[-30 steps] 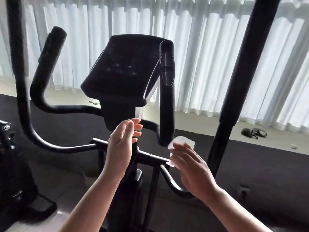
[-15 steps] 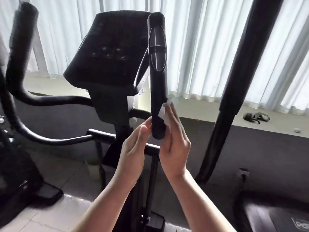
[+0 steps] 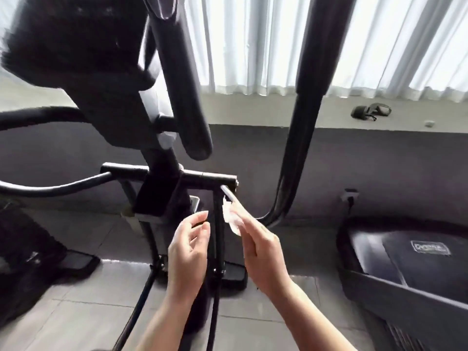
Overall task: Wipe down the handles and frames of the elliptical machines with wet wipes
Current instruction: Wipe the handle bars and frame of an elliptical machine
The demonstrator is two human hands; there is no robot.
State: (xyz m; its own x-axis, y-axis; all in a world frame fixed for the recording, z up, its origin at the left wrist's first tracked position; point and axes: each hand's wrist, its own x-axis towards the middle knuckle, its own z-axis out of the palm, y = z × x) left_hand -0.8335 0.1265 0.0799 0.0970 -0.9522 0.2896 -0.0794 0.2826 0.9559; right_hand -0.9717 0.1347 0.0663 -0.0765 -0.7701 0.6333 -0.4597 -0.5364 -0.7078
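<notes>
A black elliptical machine fills the left and middle of the view, its console point(image 3: 76, 46) high at the left and a short grip handle point(image 3: 187, 102) hanging down beside it. Below runs a horizontal crossbar point(image 3: 202, 177), and a curved lower bar point(image 3: 229, 196) leaves its right end. My right hand point(image 3: 260, 247) holds a white wet wipe point(image 3: 231, 219) against that curved bar just below the crossbar. My left hand point(image 3: 188, 252) hovers beside a thin upright rod point(image 3: 217, 236), fingers loosely curled and holding nothing.
A tall black moving handle point(image 3: 311, 97) rises on the right. Another machine's dark base point(image 3: 410, 259) lies at the lower right, and more dark equipment point(image 3: 27, 249) at the left. White curtains point(image 3: 253, 41) cover the window behind; a pair of sandals point(image 3: 371, 111) lies on the ledge.
The view has tilted down and come closer. My right hand has dropped with the wipe from the short grip handle to the curved bar below the crossbar. My left hand has followed it down.
</notes>
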